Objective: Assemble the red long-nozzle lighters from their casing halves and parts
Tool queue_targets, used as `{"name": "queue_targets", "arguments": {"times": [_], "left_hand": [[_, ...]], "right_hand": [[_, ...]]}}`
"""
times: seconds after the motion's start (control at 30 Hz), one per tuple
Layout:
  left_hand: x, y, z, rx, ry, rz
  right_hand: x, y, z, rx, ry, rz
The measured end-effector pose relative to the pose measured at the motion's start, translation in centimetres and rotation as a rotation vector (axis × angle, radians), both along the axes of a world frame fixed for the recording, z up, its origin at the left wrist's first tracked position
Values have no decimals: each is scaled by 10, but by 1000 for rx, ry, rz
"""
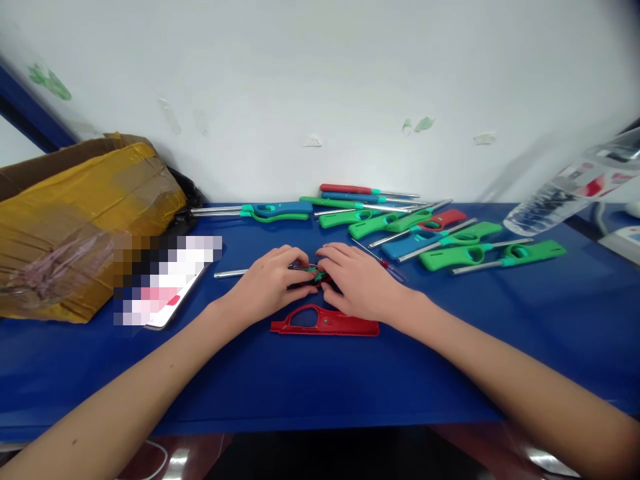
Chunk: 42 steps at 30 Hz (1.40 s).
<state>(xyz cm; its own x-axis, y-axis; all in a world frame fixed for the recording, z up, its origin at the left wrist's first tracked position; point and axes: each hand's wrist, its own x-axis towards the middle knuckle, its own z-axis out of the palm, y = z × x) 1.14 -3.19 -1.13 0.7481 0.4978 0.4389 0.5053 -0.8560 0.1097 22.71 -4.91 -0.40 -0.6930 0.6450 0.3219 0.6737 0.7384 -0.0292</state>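
My left hand (274, 279) and my right hand (359, 280) meet over the blue table, fingers closed around a partly hidden long-nosed lighter. Its metal tube (231, 273) sticks out to the left from under my left hand. Small green and dark parts show between my fingertips, but their detail is hidden. Just in front of my hands lies an empty red lighter shell half (345, 325), its trigger opening to the left. Behind my right hand is a thin screwdriver (395, 269) with a see-through handle, partly covered by the hand.
Several lighters (450, 258) in green, blue and red lie in a loose pile behind and right. A blue-green lighter (280, 211) rests near the wall. On the left are a phone (173, 283) and a taped carton (85, 233). A water bottle (565, 183) leans at right.
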Motion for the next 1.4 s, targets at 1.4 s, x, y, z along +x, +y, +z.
{"name": "queue_targets", "arguments": {"times": [1.4], "left_hand": [[1, 3, -7, -91, -49, 16]], "right_hand": [[-2, 6, -5, -88, 140, 15]]}}
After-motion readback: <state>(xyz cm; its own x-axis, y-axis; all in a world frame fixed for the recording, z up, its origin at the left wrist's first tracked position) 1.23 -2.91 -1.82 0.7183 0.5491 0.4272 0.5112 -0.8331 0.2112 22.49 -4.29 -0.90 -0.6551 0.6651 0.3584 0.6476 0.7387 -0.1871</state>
